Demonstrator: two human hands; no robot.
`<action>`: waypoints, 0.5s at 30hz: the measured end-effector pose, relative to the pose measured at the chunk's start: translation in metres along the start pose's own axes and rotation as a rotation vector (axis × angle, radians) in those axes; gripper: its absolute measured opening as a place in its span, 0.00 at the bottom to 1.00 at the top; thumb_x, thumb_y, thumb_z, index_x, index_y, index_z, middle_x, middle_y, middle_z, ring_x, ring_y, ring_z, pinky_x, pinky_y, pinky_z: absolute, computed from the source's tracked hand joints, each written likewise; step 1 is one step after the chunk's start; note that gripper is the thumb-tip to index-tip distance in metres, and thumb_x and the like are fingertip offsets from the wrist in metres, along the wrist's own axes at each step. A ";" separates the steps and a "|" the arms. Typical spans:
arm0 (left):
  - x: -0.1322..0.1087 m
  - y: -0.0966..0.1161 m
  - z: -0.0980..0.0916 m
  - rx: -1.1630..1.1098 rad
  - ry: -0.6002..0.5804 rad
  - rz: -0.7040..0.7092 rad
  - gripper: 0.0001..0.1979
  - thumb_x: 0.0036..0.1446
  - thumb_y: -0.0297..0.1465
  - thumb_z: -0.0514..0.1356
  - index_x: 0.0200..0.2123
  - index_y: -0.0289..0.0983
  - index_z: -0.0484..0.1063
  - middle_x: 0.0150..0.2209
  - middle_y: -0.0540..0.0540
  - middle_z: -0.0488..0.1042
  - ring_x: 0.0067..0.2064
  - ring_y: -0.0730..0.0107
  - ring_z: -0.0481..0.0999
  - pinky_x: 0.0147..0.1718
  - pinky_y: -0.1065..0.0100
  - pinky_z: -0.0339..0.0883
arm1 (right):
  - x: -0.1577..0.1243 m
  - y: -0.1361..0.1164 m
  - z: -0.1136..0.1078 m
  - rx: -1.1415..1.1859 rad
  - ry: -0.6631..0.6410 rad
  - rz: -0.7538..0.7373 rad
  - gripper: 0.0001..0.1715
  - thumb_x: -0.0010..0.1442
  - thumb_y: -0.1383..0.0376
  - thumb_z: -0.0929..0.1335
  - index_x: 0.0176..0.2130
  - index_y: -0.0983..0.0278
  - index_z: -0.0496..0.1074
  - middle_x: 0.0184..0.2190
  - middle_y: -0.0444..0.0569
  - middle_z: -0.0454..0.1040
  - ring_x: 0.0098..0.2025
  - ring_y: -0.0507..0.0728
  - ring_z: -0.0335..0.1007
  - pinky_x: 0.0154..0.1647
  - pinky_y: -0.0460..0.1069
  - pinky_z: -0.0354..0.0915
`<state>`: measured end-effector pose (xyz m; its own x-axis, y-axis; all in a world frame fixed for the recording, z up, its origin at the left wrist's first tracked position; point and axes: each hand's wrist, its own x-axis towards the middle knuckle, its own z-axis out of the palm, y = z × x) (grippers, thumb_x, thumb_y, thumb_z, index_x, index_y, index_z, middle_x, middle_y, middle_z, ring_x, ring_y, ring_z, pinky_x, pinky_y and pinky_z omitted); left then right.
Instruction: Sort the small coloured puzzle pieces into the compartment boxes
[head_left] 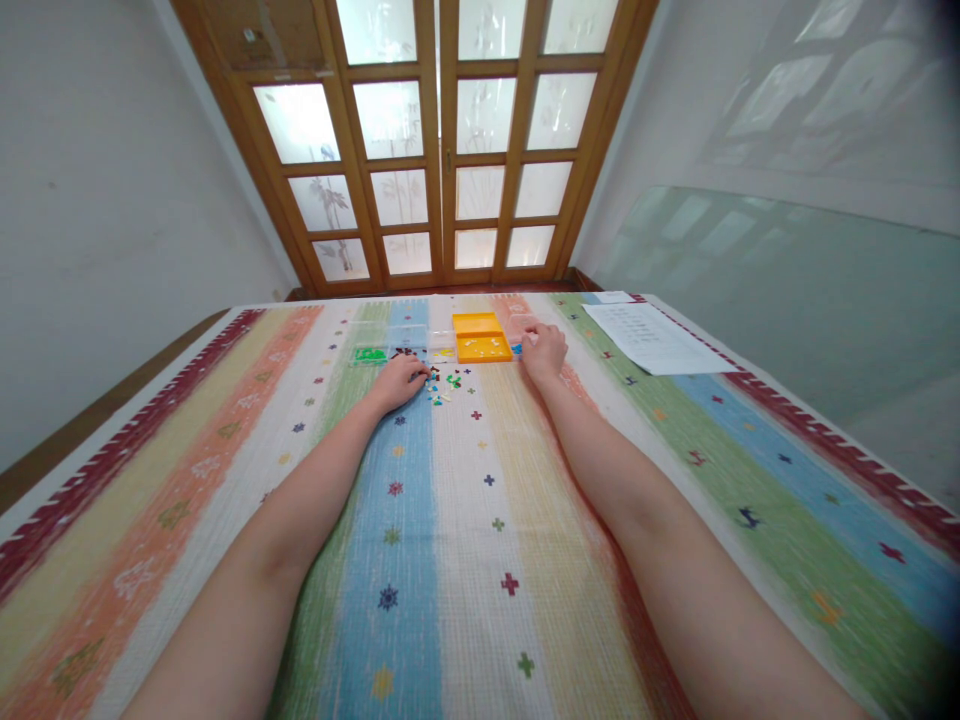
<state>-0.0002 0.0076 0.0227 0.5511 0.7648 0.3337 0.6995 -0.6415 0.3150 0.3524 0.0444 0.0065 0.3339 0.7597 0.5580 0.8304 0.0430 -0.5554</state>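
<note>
A loose pile of small coloured pieces (448,384), green, blue, white and dark, lies on the striped cloth. At its left edge my left hand (403,382) has its fingers drawn together; what is between them, if anything, is too small to make out. My right hand (544,352) is over a clear box with blue pieces (517,349), fingertips pinched, their contents hidden. Between the hands stands an open orange box (484,347) with white pieces inside. Left of it are clear boxes holding yellow pieces (444,352), dark red pieces (407,352) and green pieces (370,355).
A striped tablecloth (390,470) covers the table. Printed paper sheets (652,338) lie at the back right. Beyond the far edge are wooden doors with glass panes (480,190). A glass panel (787,290) leans along the right wall.
</note>
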 end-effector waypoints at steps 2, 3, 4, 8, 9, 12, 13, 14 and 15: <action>0.001 0.003 0.000 0.025 0.013 -0.001 0.12 0.67 0.33 0.57 0.43 0.40 0.82 0.44 0.42 0.78 0.49 0.57 0.74 0.55 0.55 0.66 | 0.000 0.000 0.001 0.002 -0.010 -0.007 0.15 0.63 0.66 0.65 0.47 0.63 0.77 0.47 0.60 0.73 0.51 0.67 0.64 0.53 0.60 0.61; 0.001 0.006 0.000 0.035 0.023 0.005 0.12 0.67 0.33 0.57 0.44 0.40 0.82 0.46 0.42 0.78 0.50 0.57 0.73 0.56 0.54 0.66 | -0.001 -0.001 0.001 0.004 -0.016 -0.008 0.15 0.63 0.66 0.65 0.47 0.63 0.77 0.47 0.59 0.73 0.51 0.67 0.64 0.53 0.60 0.61; 0.002 0.008 0.000 0.041 0.031 0.019 0.13 0.67 0.33 0.57 0.46 0.40 0.82 0.48 0.42 0.78 0.52 0.56 0.73 0.57 0.53 0.65 | -0.001 -0.002 0.001 0.008 -0.022 -0.010 0.15 0.63 0.66 0.65 0.46 0.63 0.77 0.47 0.59 0.73 0.51 0.67 0.64 0.54 0.60 0.61; 0.004 0.022 0.005 0.044 0.030 0.106 0.16 0.69 0.33 0.56 0.55 0.43 0.79 0.59 0.42 0.75 0.61 0.55 0.67 0.65 0.50 0.58 | -0.004 -0.008 0.000 0.031 -0.054 -0.027 0.13 0.64 0.67 0.64 0.45 0.63 0.76 0.47 0.59 0.72 0.52 0.67 0.64 0.56 0.61 0.60; 0.004 0.026 0.007 0.043 0.018 0.121 0.17 0.69 0.33 0.55 0.57 0.44 0.77 0.61 0.43 0.73 0.63 0.55 0.65 0.67 0.49 0.56 | -0.005 -0.010 0.000 0.036 -0.062 -0.034 0.13 0.64 0.67 0.64 0.45 0.63 0.76 0.48 0.59 0.72 0.52 0.68 0.64 0.57 0.61 0.60; 0.003 0.034 0.012 0.047 -0.030 0.149 0.20 0.70 0.32 0.54 0.61 0.45 0.74 0.64 0.45 0.71 0.68 0.55 0.60 0.70 0.48 0.51 | -0.007 -0.016 -0.003 0.039 -0.080 -0.056 0.12 0.64 0.67 0.64 0.44 0.63 0.75 0.49 0.59 0.72 0.53 0.68 0.64 0.58 0.62 0.60; 0.003 0.037 0.014 0.049 -0.044 0.158 0.21 0.70 0.31 0.53 0.62 0.45 0.73 0.64 0.45 0.72 0.69 0.55 0.60 0.70 0.48 0.50 | -0.008 -0.017 -0.004 0.039 -0.083 -0.072 0.12 0.65 0.67 0.64 0.44 0.63 0.75 0.49 0.59 0.72 0.53 0.68 0.65 0.58 0.62 0.61; 0.003 0.038 0.015 0.050 -0.056 0.165 0.21 0.70 0.31 0.53 0.62 0.45 0.73 0.64 0.45 0.72 0.69 0.55 0.60 0.71 0.48 0.50 | -0.009 -0.019 -0.006 0.041 -0.086 -0.094 0.11 0.66 0.66 0.64 0.44 0.63 0.75 0.49 0.59 0.72 0.53 0.68 0.66 0.57 0.63 0.62; 0.002 0.040 0.016 0.050 -0.065 0.169 0.21 0.70 0.31 0.53 0.62 0.45 0.73 0.63 0.45 0.73 0.69 0.55 0.60 0.71 0.48 0.50 | -0.011 -0.020 -0.007 0.045 -0.092 -0.120 0.11 0.67 0.65 0.64 0.45 0.63 0.75 0.49 0.60 0.72 0.53 0.67 0.66 0.57 0.63 0.64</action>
<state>0.0359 -0.0149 0.0220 0.6898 0.6494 0.3200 0.6153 -0.7588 0.2136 0.3359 0.0308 0.0160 0.1899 0.8034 0.5644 0.8402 0.1645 -0.5168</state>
